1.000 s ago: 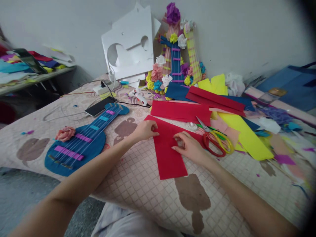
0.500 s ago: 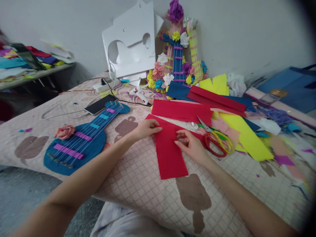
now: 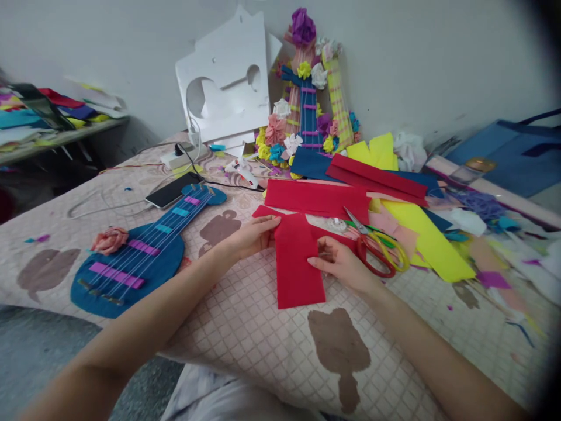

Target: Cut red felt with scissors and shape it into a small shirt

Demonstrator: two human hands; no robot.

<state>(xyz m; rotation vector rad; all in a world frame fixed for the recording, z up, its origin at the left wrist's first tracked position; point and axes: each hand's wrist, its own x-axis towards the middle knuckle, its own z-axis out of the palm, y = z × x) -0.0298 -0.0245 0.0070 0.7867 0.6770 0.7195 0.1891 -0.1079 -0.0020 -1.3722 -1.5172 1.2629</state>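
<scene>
1. Head view: a red sheet (image 3: 298, 269) was seen lying flat near the middle of the table (image 3: 245, 333).
2. The sheet's far left edge was pinched by the left hand (image 3: 254, 235), with the thumb on top.
3. Its right edge was clasped by the curled fingers of the right hand (image 3: 344, 266). The hands were set apart across the sheet.
4. Scissors (image 3: 377, 248) were seen just right of the right hand. A blue guitar (image 3: 140, 257) was laid well to the left, with a phone (image 3: 170, 190) at its far end.

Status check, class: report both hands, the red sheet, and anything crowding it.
Left hand pinches red sheet top-left edge. Right hand pinches right edge. Scissors lie just beside right hand.
</scene>
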